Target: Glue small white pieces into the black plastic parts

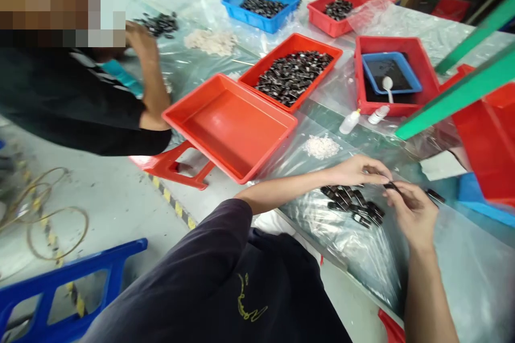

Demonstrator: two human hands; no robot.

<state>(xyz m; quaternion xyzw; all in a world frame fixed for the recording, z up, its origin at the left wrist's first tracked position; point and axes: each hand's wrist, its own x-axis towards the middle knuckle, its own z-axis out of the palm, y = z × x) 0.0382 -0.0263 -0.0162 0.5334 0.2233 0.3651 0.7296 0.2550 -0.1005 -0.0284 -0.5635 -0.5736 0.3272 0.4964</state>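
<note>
Between my two hands is a small glossy black plastic piece. My right hand pinches it, and the fingertips of my left hand meet it from the other side; I cannot make out its exact kind. Several similar black pieces lie in a loose group on the plastic sheeting just below my left hand. One more black piece rests to the right of my right hand. A small heap of whitish bits sits beyond my left forearm.
An orange-red tray overhangs the table's left edge, beside a red tray of black pieces. Two small bottles stand near a red bin holding a blue tray and white spoon. A green post slants at right. Co-workers sit left and opposite.
</note>
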